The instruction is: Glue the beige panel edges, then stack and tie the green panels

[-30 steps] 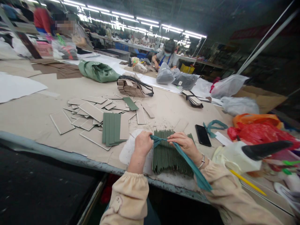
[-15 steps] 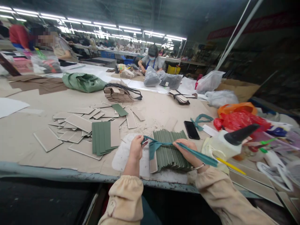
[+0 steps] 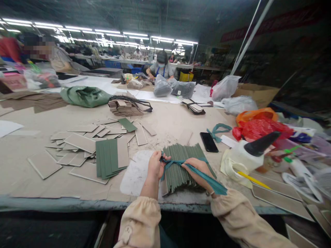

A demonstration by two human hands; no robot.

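A bundle of green cards [image 3: 181,163] stands on edge on a white sheet [image 3: 136,172] near the table's front edge. A teal strip of cloth [image 3: 204,175] runs across the top of the bundle. My left hand [image 3: 156,165] is closed on one end of the strip at the bundle's left side. My right hand [image 3: 198,169] is closed on the strip over the bundle, and the strip's long end trails over my right wrist.
Loose grey and green cards [image 3: 103,144] lie scattered at left. A black phone [image 3: 209,142], another teal strip [image 3: 218,131], a white glue bottle with a black nozzle [image 3: 248,153] and red and orange bags [image 3: 258,125] sit at right. Tied card stacks [image 3: 125,106] and co-workers are farther back.
My hands drew the teal strip tighter round the bundle and came closer together. The bundle's cards are pulled more upright and compact. The view shifted left and down.
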